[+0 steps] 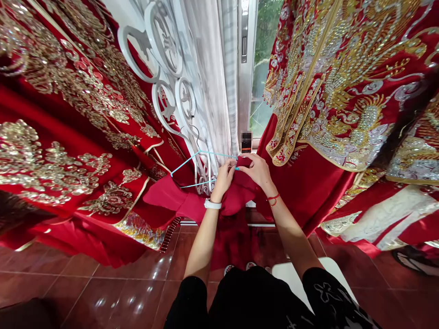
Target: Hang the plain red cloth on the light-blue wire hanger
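Note:
A dark red garment (pixel 195 206) hangs in front of me on a light blue hanger (pixel 185 163), whose hook rises near white scrollwork. My left hand (pixel 225 177), with a white band on its wrist, is closed at the hanger's right end, fingertips pinching the red cloth there. Close beside it, my right hand (pixel 256 171) pinches the same cloth between thumb and fingers; a red string bracelet is on that wrist. The two hands' fingertips nearly meet. The fingers hide exactly how the cloth sits on the hanger's end.
Red embroidered gowns hang at left (pixel 61 146) and right (pixel 343 105). A white scrollwork stand (pixel 156 82) rises beside a pale curtain (pixel 212 68). A phone (pixel 246 142) stands by the window. A white stool (pixel 331 269) is near my right leg, above red floor tiles (pixel 113 292).

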{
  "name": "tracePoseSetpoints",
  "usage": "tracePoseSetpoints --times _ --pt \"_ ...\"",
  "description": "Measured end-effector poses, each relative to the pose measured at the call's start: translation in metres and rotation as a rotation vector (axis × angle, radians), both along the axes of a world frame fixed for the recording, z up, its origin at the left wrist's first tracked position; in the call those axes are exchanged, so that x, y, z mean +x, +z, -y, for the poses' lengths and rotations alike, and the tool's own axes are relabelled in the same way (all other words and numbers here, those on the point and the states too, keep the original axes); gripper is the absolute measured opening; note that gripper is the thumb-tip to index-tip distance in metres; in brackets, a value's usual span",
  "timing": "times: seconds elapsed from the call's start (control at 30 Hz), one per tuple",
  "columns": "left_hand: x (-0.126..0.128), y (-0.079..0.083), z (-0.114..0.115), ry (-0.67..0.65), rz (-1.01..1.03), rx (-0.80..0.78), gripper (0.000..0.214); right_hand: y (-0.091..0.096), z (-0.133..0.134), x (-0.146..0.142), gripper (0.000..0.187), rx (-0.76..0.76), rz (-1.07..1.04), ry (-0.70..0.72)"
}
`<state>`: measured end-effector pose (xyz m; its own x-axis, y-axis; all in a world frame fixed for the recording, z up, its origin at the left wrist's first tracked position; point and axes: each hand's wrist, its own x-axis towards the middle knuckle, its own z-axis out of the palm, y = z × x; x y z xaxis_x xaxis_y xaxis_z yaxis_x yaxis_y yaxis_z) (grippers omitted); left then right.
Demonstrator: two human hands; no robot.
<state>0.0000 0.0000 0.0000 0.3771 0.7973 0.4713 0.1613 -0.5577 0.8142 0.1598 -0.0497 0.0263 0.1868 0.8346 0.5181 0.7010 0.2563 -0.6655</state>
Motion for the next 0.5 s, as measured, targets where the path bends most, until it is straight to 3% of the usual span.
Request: tracePoseSetpoints --times 0.1,0.2,0.3,0.4,0.5 --pt "-0.012 -0.013 0.02 -0.02 -0.085 0.091 0.036 -0.005 -0.002 -0.006 0.035 0.022 -0.034 -0.03" --pt "-0.015 -0.032 0.041 -0.013 -0.126 0.128 0.059 -0.01 -0.007 -0.006 0.038 0.03 -0.079 0.065" --pt "-0.014 -0.059 0.063 0.051 -0.114 0.121 0.064 -0.021 -0.01 -0.004 0.045 0.055 -0.124 0.156" --pt "-0.028 -0.104 0.1 0.243 -0.058 0.094 0.057 -0.062 0.008 -0.006 0.046 0.172 -0.205 0.046" --pt "-0.059 -0.161 0.159 0.391 -0.002 0.043 0.043 -0.14 0.066 -0.015 0.046 0.205 -0.311 -0.289"
